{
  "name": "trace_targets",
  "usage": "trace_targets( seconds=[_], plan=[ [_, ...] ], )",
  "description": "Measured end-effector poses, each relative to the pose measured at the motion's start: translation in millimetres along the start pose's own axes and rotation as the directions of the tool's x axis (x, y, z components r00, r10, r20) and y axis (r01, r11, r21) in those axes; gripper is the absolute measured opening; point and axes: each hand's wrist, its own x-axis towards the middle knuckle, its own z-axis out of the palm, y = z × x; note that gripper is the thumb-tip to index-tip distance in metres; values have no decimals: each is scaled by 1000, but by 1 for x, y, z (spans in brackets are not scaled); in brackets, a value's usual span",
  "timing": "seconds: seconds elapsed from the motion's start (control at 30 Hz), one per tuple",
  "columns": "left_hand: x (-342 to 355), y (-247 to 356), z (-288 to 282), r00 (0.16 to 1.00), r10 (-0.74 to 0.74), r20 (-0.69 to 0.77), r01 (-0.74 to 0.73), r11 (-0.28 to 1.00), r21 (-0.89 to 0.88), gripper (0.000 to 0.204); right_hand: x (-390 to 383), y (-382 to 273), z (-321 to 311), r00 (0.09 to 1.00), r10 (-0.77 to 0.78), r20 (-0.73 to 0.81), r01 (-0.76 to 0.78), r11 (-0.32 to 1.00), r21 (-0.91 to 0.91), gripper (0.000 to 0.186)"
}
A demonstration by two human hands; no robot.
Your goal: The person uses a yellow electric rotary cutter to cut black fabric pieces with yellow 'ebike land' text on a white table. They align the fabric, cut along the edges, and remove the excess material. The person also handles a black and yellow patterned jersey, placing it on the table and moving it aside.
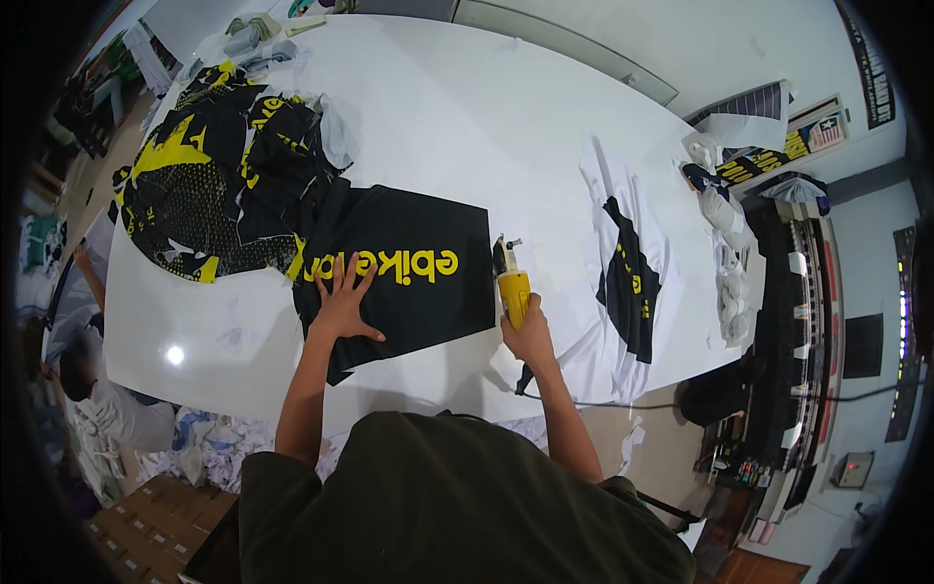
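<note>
My left hand (341, 310) lies spread on a black fabric piece (418, 219) with yellow lettering, near its left part on the white table (496, 117). My right hand (525, 333) grips a yellow electric hand cutter (510, 284) with a silver head, upright at the fabric's right edge. A black cord trails from the tool toward the right. Left of the piece lies a crumpled heap of black and yellow printed fabric (185, 175), some of it against that piece.
White sheets (593, 185) with a black-and-yellow strip (628, 282) lie at the right, bundled items (730, 273) along the right edge, folded cloths (248, 44) at the back left. A co-worker (122, 414) is at lower left beside white scraps and cartons (146, 526). A long machine (808, 331) stands right.
</note>
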Motion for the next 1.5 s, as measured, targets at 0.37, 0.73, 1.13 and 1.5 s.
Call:
trace_targets(
  seconds=[0.37, 0.73, 1.13, 1.5],
  plan=[
    [-1, -5, 7, 1000, 12, -26, -13, 999, -32, 156, 71, -18, 1, 1000, -19, -8, 18, 1000, -25, 57],
    [-1, -4, 5, 999, 26, -19, -26, 999, -28, 155, 158, -30, 2, 998, -60, -18, 59, 997, -53, 63],
    [-36, 5, 31, 988, 54, -145, -77, 985, -154, 61, 4, 77, 3, 993, 5, -118, 49, 894, 444, 56],
    [-18, -39, -174, 416, -380, -826, -124, 876, -465, 35, -166, 126, -84, 859, 481, -178, -153, 572, 806, 53]
  ],
)
